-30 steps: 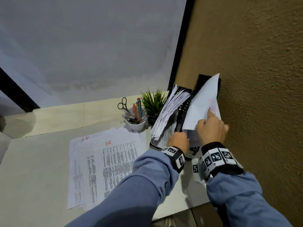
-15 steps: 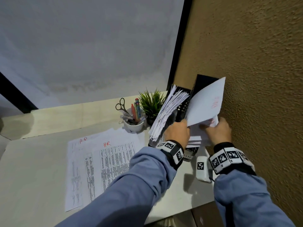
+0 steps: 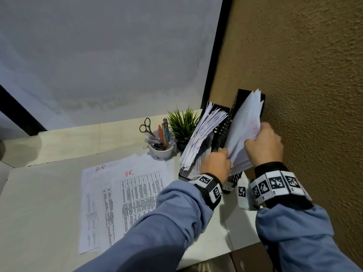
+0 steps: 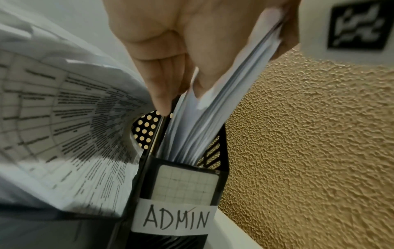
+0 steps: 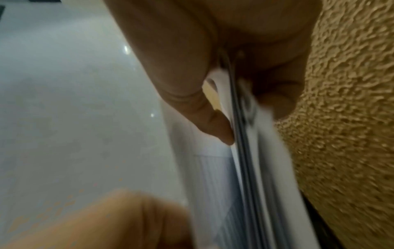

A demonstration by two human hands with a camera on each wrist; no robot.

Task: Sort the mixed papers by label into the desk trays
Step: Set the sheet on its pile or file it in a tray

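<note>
Both hands are on one sheaf of white papers standing in the black perforated tray marked ADMIN, the one hard against the textured tan wall. The right hand pinches the sheaf's wall-side edge, thumb on one face and fingers on the other. The left hand has its thumb curled against the sheaf's near face, while its fingers point down along the tray's divider (the wrist view is blurred there). Just left of the left hand, a second thick stack of printed sheets leans in the neighbouring black tray. Farther left of that hand, two printed pages headed HR in red lie flat on the pale desk. Beyond them stand a white cup of pens and scissors and a small green plant.
</note>
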